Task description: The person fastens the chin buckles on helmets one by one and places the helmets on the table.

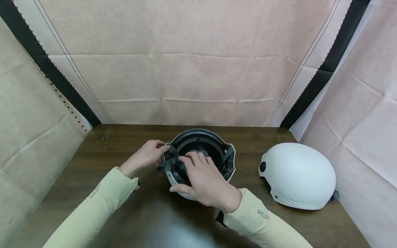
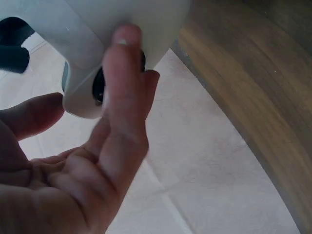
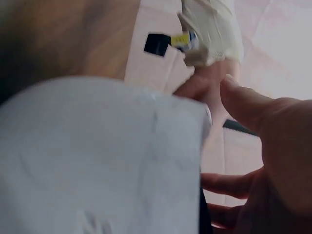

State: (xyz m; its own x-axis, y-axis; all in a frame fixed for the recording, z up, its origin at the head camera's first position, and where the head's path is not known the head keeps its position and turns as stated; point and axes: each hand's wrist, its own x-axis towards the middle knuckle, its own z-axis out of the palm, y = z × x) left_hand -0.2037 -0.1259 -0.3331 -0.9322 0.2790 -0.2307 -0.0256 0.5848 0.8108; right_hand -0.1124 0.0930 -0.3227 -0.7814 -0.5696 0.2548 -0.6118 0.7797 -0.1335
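Note:
A white helmet (image 1: 214,146) lies upside down on the table, its black padded inside facing up. At its left rim my left hand (image 1: 147,155) grips the edge, and in the left wrist view the thumb is inside and the fingers lie along the white shell (image 2: 80,34). My right hand (image 1: 206,181) reaches over the near side of the opening, fingertips inside by the dark strap (image 1: 175,163) and thumb spread apart. Behind the white shell (image 3: 97,151) in the right wrist view, those fingertips are partly hidden.
A second white helmet (image 1: 299,175) stands shell up on the right of the brown wooden table (image 1: 124,210). Pale fabric walls (image 1: 198,75) enclose the table at the back and both sides.

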